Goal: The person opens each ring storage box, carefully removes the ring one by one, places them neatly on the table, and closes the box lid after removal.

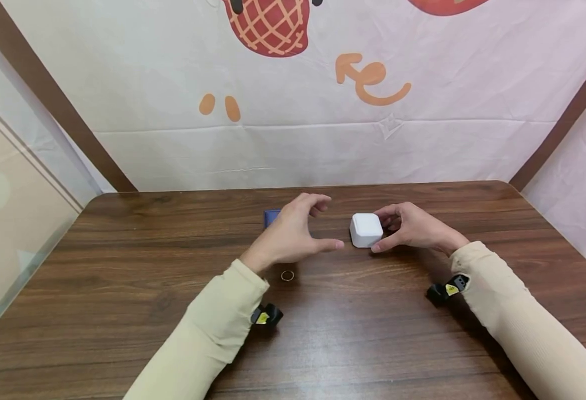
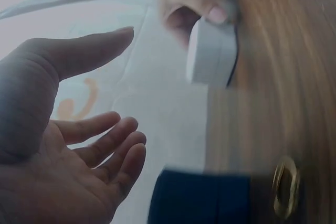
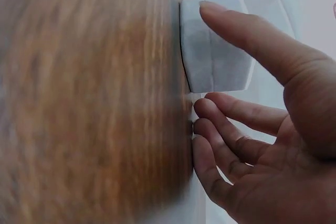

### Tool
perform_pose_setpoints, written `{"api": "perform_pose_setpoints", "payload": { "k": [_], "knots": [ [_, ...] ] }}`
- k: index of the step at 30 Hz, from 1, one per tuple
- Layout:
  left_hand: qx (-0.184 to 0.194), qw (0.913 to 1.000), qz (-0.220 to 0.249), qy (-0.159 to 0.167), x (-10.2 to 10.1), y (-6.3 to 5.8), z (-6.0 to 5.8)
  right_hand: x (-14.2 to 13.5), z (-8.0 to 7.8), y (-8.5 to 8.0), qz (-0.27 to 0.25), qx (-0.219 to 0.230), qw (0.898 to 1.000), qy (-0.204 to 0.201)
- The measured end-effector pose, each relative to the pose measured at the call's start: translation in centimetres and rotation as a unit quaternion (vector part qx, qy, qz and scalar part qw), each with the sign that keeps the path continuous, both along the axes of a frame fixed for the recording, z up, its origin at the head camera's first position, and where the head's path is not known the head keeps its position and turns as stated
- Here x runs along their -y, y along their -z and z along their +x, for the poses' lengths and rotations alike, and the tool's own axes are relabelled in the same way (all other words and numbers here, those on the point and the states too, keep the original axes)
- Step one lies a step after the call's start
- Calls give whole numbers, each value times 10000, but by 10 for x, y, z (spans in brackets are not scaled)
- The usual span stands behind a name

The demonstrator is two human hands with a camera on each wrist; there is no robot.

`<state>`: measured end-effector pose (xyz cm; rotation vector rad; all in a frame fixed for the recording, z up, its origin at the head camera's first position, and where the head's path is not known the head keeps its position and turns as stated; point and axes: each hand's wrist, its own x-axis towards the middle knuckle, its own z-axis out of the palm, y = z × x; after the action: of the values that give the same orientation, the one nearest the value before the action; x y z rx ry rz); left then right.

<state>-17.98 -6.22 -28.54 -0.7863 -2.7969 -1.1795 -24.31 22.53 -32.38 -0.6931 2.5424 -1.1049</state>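
Dark brown wood-grain table (image 1: 123,311) fills the lower half of the frame, rounded corners at its far edge. Behind it, across the upper frame, hangs a creased white cloth backdrop (image 1: 173,139) printed with a red lattice shape (image 1: 268,25) at top centre and orange marks (image 1: 370,78). Brown posts (image 1: 48,94) slant in at upper left and right. Pale panel (image 1: 8,222) at far left. Light even, soft.

We see a white box (image 1: 366,229) on a dark brown wood-grain table (image 1: 123,289). Left of it lie a dark blue box (image 1: 271,217) and, nearer, a gold ring (image 1: 287,275). Our sleeves (image 1: 208,333) are pale beige. The far white cloth (image 1: 173,83) carries orange marks and a red lattice-patterned shape (image 1: 268,25).
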Motion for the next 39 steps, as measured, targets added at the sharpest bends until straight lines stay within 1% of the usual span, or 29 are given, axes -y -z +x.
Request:
{"api": "perform_pose_setpoints", "payload": {
  "k": [3, 7, 11, 15, 21, 27, 32, 36, 39],
  "knots": [
    [107, 9999, -90, 0, -17, 6, -5, 0, 1, 0, -3, -8, 10000, -18],
    [363, 9991, -202, -79, -34, 14, -12, -1, 1, 0, 10, 4, 10000, -43],
    [551, 9981, -187, -204, -47, 22, -18, -1, 1, 1, 11, -99, 9999, -59],
    [618, 9976, -120, -271, -55, 28, -24, -2, 0, 2, 32, -268, 9996, -124],
    [757, 9963, -46, -411, -62, 36, -31, -2, 0, 3, 36, -338, 9992, -201],
    [643, 9970, -94, -417, -66, 43, -34, -1, 1, 3, 39, -409, 9989, -216],
    [646, 9974, -96, -291, -66, 45, -36, 0, 1, 3, 131, -475, 9986, -183],
    [650, 9977, -149, -104, -66, 44, -37, 0, 1, 4, 247, -602, 9977, -191],
    [735, 9972, -123, -35, -66, 43, -37, 0, 0, 5, 306, -683, 9970, -199]
  ]
}}
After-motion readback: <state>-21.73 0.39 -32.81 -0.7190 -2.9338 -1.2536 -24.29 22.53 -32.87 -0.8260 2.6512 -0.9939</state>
